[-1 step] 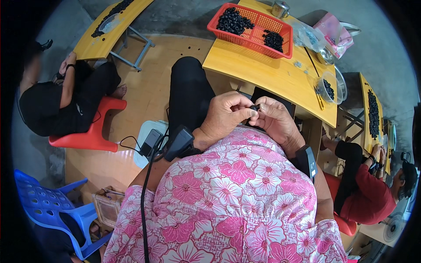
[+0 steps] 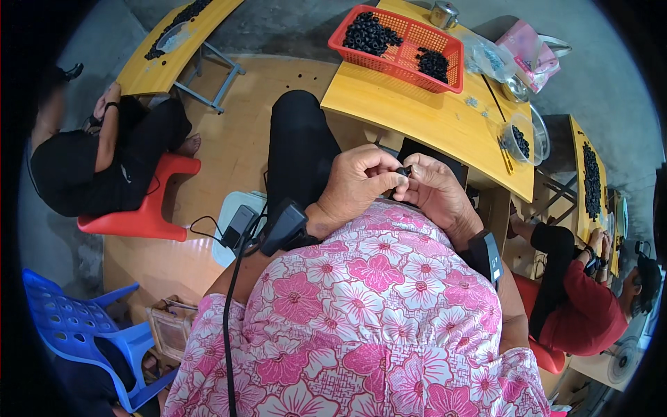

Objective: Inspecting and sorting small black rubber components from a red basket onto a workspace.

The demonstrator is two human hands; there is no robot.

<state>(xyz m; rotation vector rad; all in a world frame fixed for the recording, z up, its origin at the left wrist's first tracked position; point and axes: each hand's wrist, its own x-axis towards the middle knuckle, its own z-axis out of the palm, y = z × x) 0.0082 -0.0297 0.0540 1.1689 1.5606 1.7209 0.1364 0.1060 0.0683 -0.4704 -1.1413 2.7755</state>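
yellow table point(image 2: 431, 121) ahead, red basket point(image 2: 389, 59) untouched; my left hand point(image 2: 358, 184) and right hand point(image 2: 434, 191) still pinch one small black ring point(image 2: 402, 171) between them, assembly unfinished.

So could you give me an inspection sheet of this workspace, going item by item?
Surface: yellow wooden table, mostly bare.
Job's things: small black ring-shaped part, pinched between both hands.
Clutter: red plastic basket of black rings, clear round tub, pink bag, metal can.
Hands: left hand and right hand meet at the part.
Cables: black cable over the flowered shirt.
Surroundings: seated people on both sides, blue plastic chair.
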